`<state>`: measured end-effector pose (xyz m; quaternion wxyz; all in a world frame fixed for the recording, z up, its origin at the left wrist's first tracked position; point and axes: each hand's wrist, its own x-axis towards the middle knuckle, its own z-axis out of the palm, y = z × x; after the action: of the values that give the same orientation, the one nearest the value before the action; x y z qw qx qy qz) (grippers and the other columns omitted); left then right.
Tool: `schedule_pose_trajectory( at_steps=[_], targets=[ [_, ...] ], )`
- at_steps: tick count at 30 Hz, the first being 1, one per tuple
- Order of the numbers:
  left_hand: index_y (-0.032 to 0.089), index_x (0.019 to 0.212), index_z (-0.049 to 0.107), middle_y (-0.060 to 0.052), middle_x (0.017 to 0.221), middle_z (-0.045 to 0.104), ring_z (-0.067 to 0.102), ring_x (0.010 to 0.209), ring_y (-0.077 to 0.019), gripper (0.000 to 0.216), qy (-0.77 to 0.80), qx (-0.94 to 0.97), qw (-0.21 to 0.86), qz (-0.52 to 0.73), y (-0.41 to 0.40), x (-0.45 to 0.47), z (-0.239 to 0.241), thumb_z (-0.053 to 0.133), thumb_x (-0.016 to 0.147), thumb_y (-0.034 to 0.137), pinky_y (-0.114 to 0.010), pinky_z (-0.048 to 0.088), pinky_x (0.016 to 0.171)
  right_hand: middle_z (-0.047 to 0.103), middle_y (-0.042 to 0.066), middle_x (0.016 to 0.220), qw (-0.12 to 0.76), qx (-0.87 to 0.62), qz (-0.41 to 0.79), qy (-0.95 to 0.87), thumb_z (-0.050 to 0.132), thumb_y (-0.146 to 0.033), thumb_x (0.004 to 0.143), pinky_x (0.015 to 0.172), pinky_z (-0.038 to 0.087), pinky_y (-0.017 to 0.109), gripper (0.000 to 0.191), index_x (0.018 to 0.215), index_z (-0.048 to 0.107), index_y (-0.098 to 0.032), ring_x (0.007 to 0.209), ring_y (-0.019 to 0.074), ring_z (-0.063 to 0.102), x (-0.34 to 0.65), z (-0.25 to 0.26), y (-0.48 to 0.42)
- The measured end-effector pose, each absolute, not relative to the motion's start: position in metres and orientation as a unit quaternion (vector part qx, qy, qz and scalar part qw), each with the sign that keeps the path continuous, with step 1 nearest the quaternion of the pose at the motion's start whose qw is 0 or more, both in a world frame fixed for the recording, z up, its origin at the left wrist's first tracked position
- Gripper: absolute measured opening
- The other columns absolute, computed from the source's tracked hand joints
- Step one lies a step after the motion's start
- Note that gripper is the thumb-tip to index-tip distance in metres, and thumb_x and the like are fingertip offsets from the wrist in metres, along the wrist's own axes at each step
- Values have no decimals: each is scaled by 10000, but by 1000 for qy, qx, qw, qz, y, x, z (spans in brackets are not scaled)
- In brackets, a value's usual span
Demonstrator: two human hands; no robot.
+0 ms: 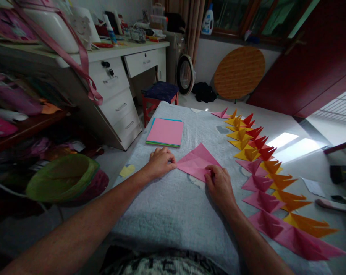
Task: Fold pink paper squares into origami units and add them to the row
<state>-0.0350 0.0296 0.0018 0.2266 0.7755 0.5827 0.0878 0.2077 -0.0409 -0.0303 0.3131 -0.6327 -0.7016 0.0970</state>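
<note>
A pink sheet of paper, folded into a triangle-like shape, lies on a grey cloth-covered table. My left hand pinches its left corner with curled fingers. My right hand presses down on its near right edge, fingers bent onto the paper. A stack of coloured paper squares, pink on top, lies just beyond the left hand.
Two rows of folded paper pieces, pink, yellow, red and orange, run along the table's right side. A white desk with drawers stands left, a red stool behind, a green basket low left.
</note>
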Motion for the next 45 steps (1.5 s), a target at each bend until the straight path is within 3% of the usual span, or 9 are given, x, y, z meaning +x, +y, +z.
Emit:
schedule_pose_trajectory(
  at_steps=[6, 15, 21, 28, 35, 45],
  targets=[
    [251, 843, 712, -42, 1103, 595, 504, 1102, -294, 148, 605, 761, 226, 62, 32, -33, 2, 687, 800, 391, -415, 405, 927, 655, 76, 841, 321, -635, 98, -696, 491, -229, 867, 810, 423, 382, 175, 971, 625, -186, 841, 250, 559, 208, -31, -41],
    [270, 898, 710, -48, 1081, 598, 505, 1108, -310, 111, 622, 744, 230, 86, 29, -35, -1, 638, 815, 284, -462, 408, 939, 649, 75, 822, 319, -639, 91, -694, 487, -229, 859, 801, 416, 388, 182, 969, 623, -177, 827, 251, 557, 208, -31, -42],
    [203, 1071, 651, -60, 1128, 663, 584, 1086, -228, 232, 520, 811, 191, 191, 8, -43, 0, 481, 924, 145, -400, 457, 965, 656, 74, 832, 318, -636, 81, -698, 487, -226, 862, 799, 413, 381, 177, 973, 619, -187, 824, 249, 556, 208, -31, -42],
    [101, 1334, 552, -159, 1351, 629, 571, 1266, -272, 409, 321, 936, 22, 141, -40, -33, -10, 523, 988, 317, -427, 431, 1095, 670, 86, 865, 311, -643, 72, -696, 483, -210, 862, 817, 410, 385, 190, 985, 626, -187, 862, 259, 557, 206, -32, -42],
    [68, 1415, 489, -201, 1468, 537, 499, 1374, -311, 661, 381, 920, 2, 92, -51, -35, -22, 611, 926, 496, -432, 409, 1138, 664, 88, 853, 304, -642, 75, -700, 473, -214, 876, 811, 407, 387, 197, 990, 629, -176, 856, 260, 552, 207, -32, -42],
    [108, 1445, 465, -153, 1492, 522, 474, 1376, -287, 674, 425, 903, 14, 60, -48, -37, -12, 562, 941, 546, -420, 394, 1123, 661, 82, 849, 313, -641, 80, -696, 478, -223, 865, 820, 406, 392, 187, 970, 628, -183, 852, 253, 545, 206, -31, -42]
  ],
)
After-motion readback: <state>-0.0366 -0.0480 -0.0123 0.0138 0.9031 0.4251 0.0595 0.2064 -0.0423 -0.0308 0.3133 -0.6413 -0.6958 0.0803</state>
